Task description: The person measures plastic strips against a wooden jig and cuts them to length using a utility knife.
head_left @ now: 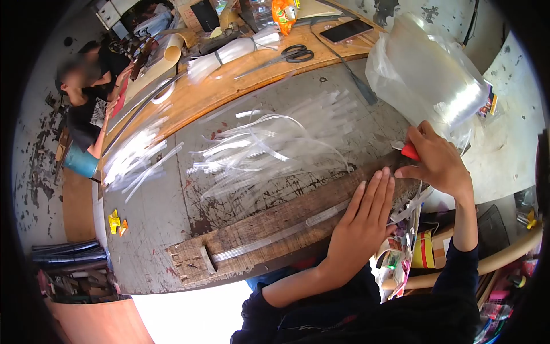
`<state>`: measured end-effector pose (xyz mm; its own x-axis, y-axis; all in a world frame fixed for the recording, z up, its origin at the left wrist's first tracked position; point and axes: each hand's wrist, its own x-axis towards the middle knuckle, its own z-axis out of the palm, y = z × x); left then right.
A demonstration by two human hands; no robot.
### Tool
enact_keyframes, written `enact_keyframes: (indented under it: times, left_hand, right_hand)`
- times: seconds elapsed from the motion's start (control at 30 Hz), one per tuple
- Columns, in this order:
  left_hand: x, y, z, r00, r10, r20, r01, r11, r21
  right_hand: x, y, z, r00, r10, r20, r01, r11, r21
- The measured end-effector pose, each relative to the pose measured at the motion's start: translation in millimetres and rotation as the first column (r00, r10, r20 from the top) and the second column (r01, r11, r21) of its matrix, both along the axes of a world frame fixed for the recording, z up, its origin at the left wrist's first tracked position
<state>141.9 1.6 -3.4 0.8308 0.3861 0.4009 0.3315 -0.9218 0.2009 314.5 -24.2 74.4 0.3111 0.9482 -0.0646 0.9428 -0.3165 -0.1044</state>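
My left hand (360, 241) lies flat with fingers stretched on a clear plastic strip (269, 243), pressing it against a worn wooden board (229, 234). The strip runs along the board toward a small upright stop piece (207, 259) near its left end. My right hand (440, 160) is closed around a red-handled cutter (410, 151), just beyond the left fingertips. A short metallic blade points left from the handle. The strip's right end is hidden by my hands. Behind the board a loose pile of clear strips (275, 140) is spread on the grey table (149, 229).
More strips (134, 152) lie to the left. Scissors (295, 54), a phone (346, 31) and a tied strip bundle (229, 57) rest on the wooden shelf. A large plastic roll (427, 74) stands back right. Another person (86, 117) is at far left.
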Motion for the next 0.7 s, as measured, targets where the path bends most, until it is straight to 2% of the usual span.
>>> enact_keyframes:
  times: [0.03, 0.13, 0.23, 0.37, 0.43, 0.7]
  left_hand:
    - [4, 1, -5, 0.996, 0.063, -0.057, -0.051, 0.979, 0.195]
    - [4, -1, -7, 0.997, 0.072, -0.037, -0.063, 0.979, 0.194]
    - [5, -1, -7, 0.995, 0.091, -0.051, -0.076, 0.968, 0.239]
    - [-1, 2, -2, 0.997, 0.06, -0.049, -0.048, 0.976, 0.214]
    - [-7, 3, -2, 0.998, 0.046, -0.053, -0.039, 0.991, 0.127]
    - [-35, 4, -2, 0.994, 0.084, -0.064, -0.077, 0.993, 0.092]
  right_hand:
    - [2, 1, 0, 1.0, 0.01, 0.002, -0.01, 1.0, 0.002]
    - [7, -1, -5, 0.998, 0.018, -0.054, -0.019, 1.0, -0.012]
    - [10, -3, -9, 0.997, 0.033, -0.068, -0.03, 0.999, 0.046]
    - [10, -6, -13, 0.994, 0.011, -0.105, -0.002, 0.996, 0.09]
    - [11, -7, -13, 0.992, 0.002, -0.123, 0.011, 0.995, 0.104]
    - [10, -9, -14, 0.989, 0.009, -0.149, 0.007, 0.994, 0.105]
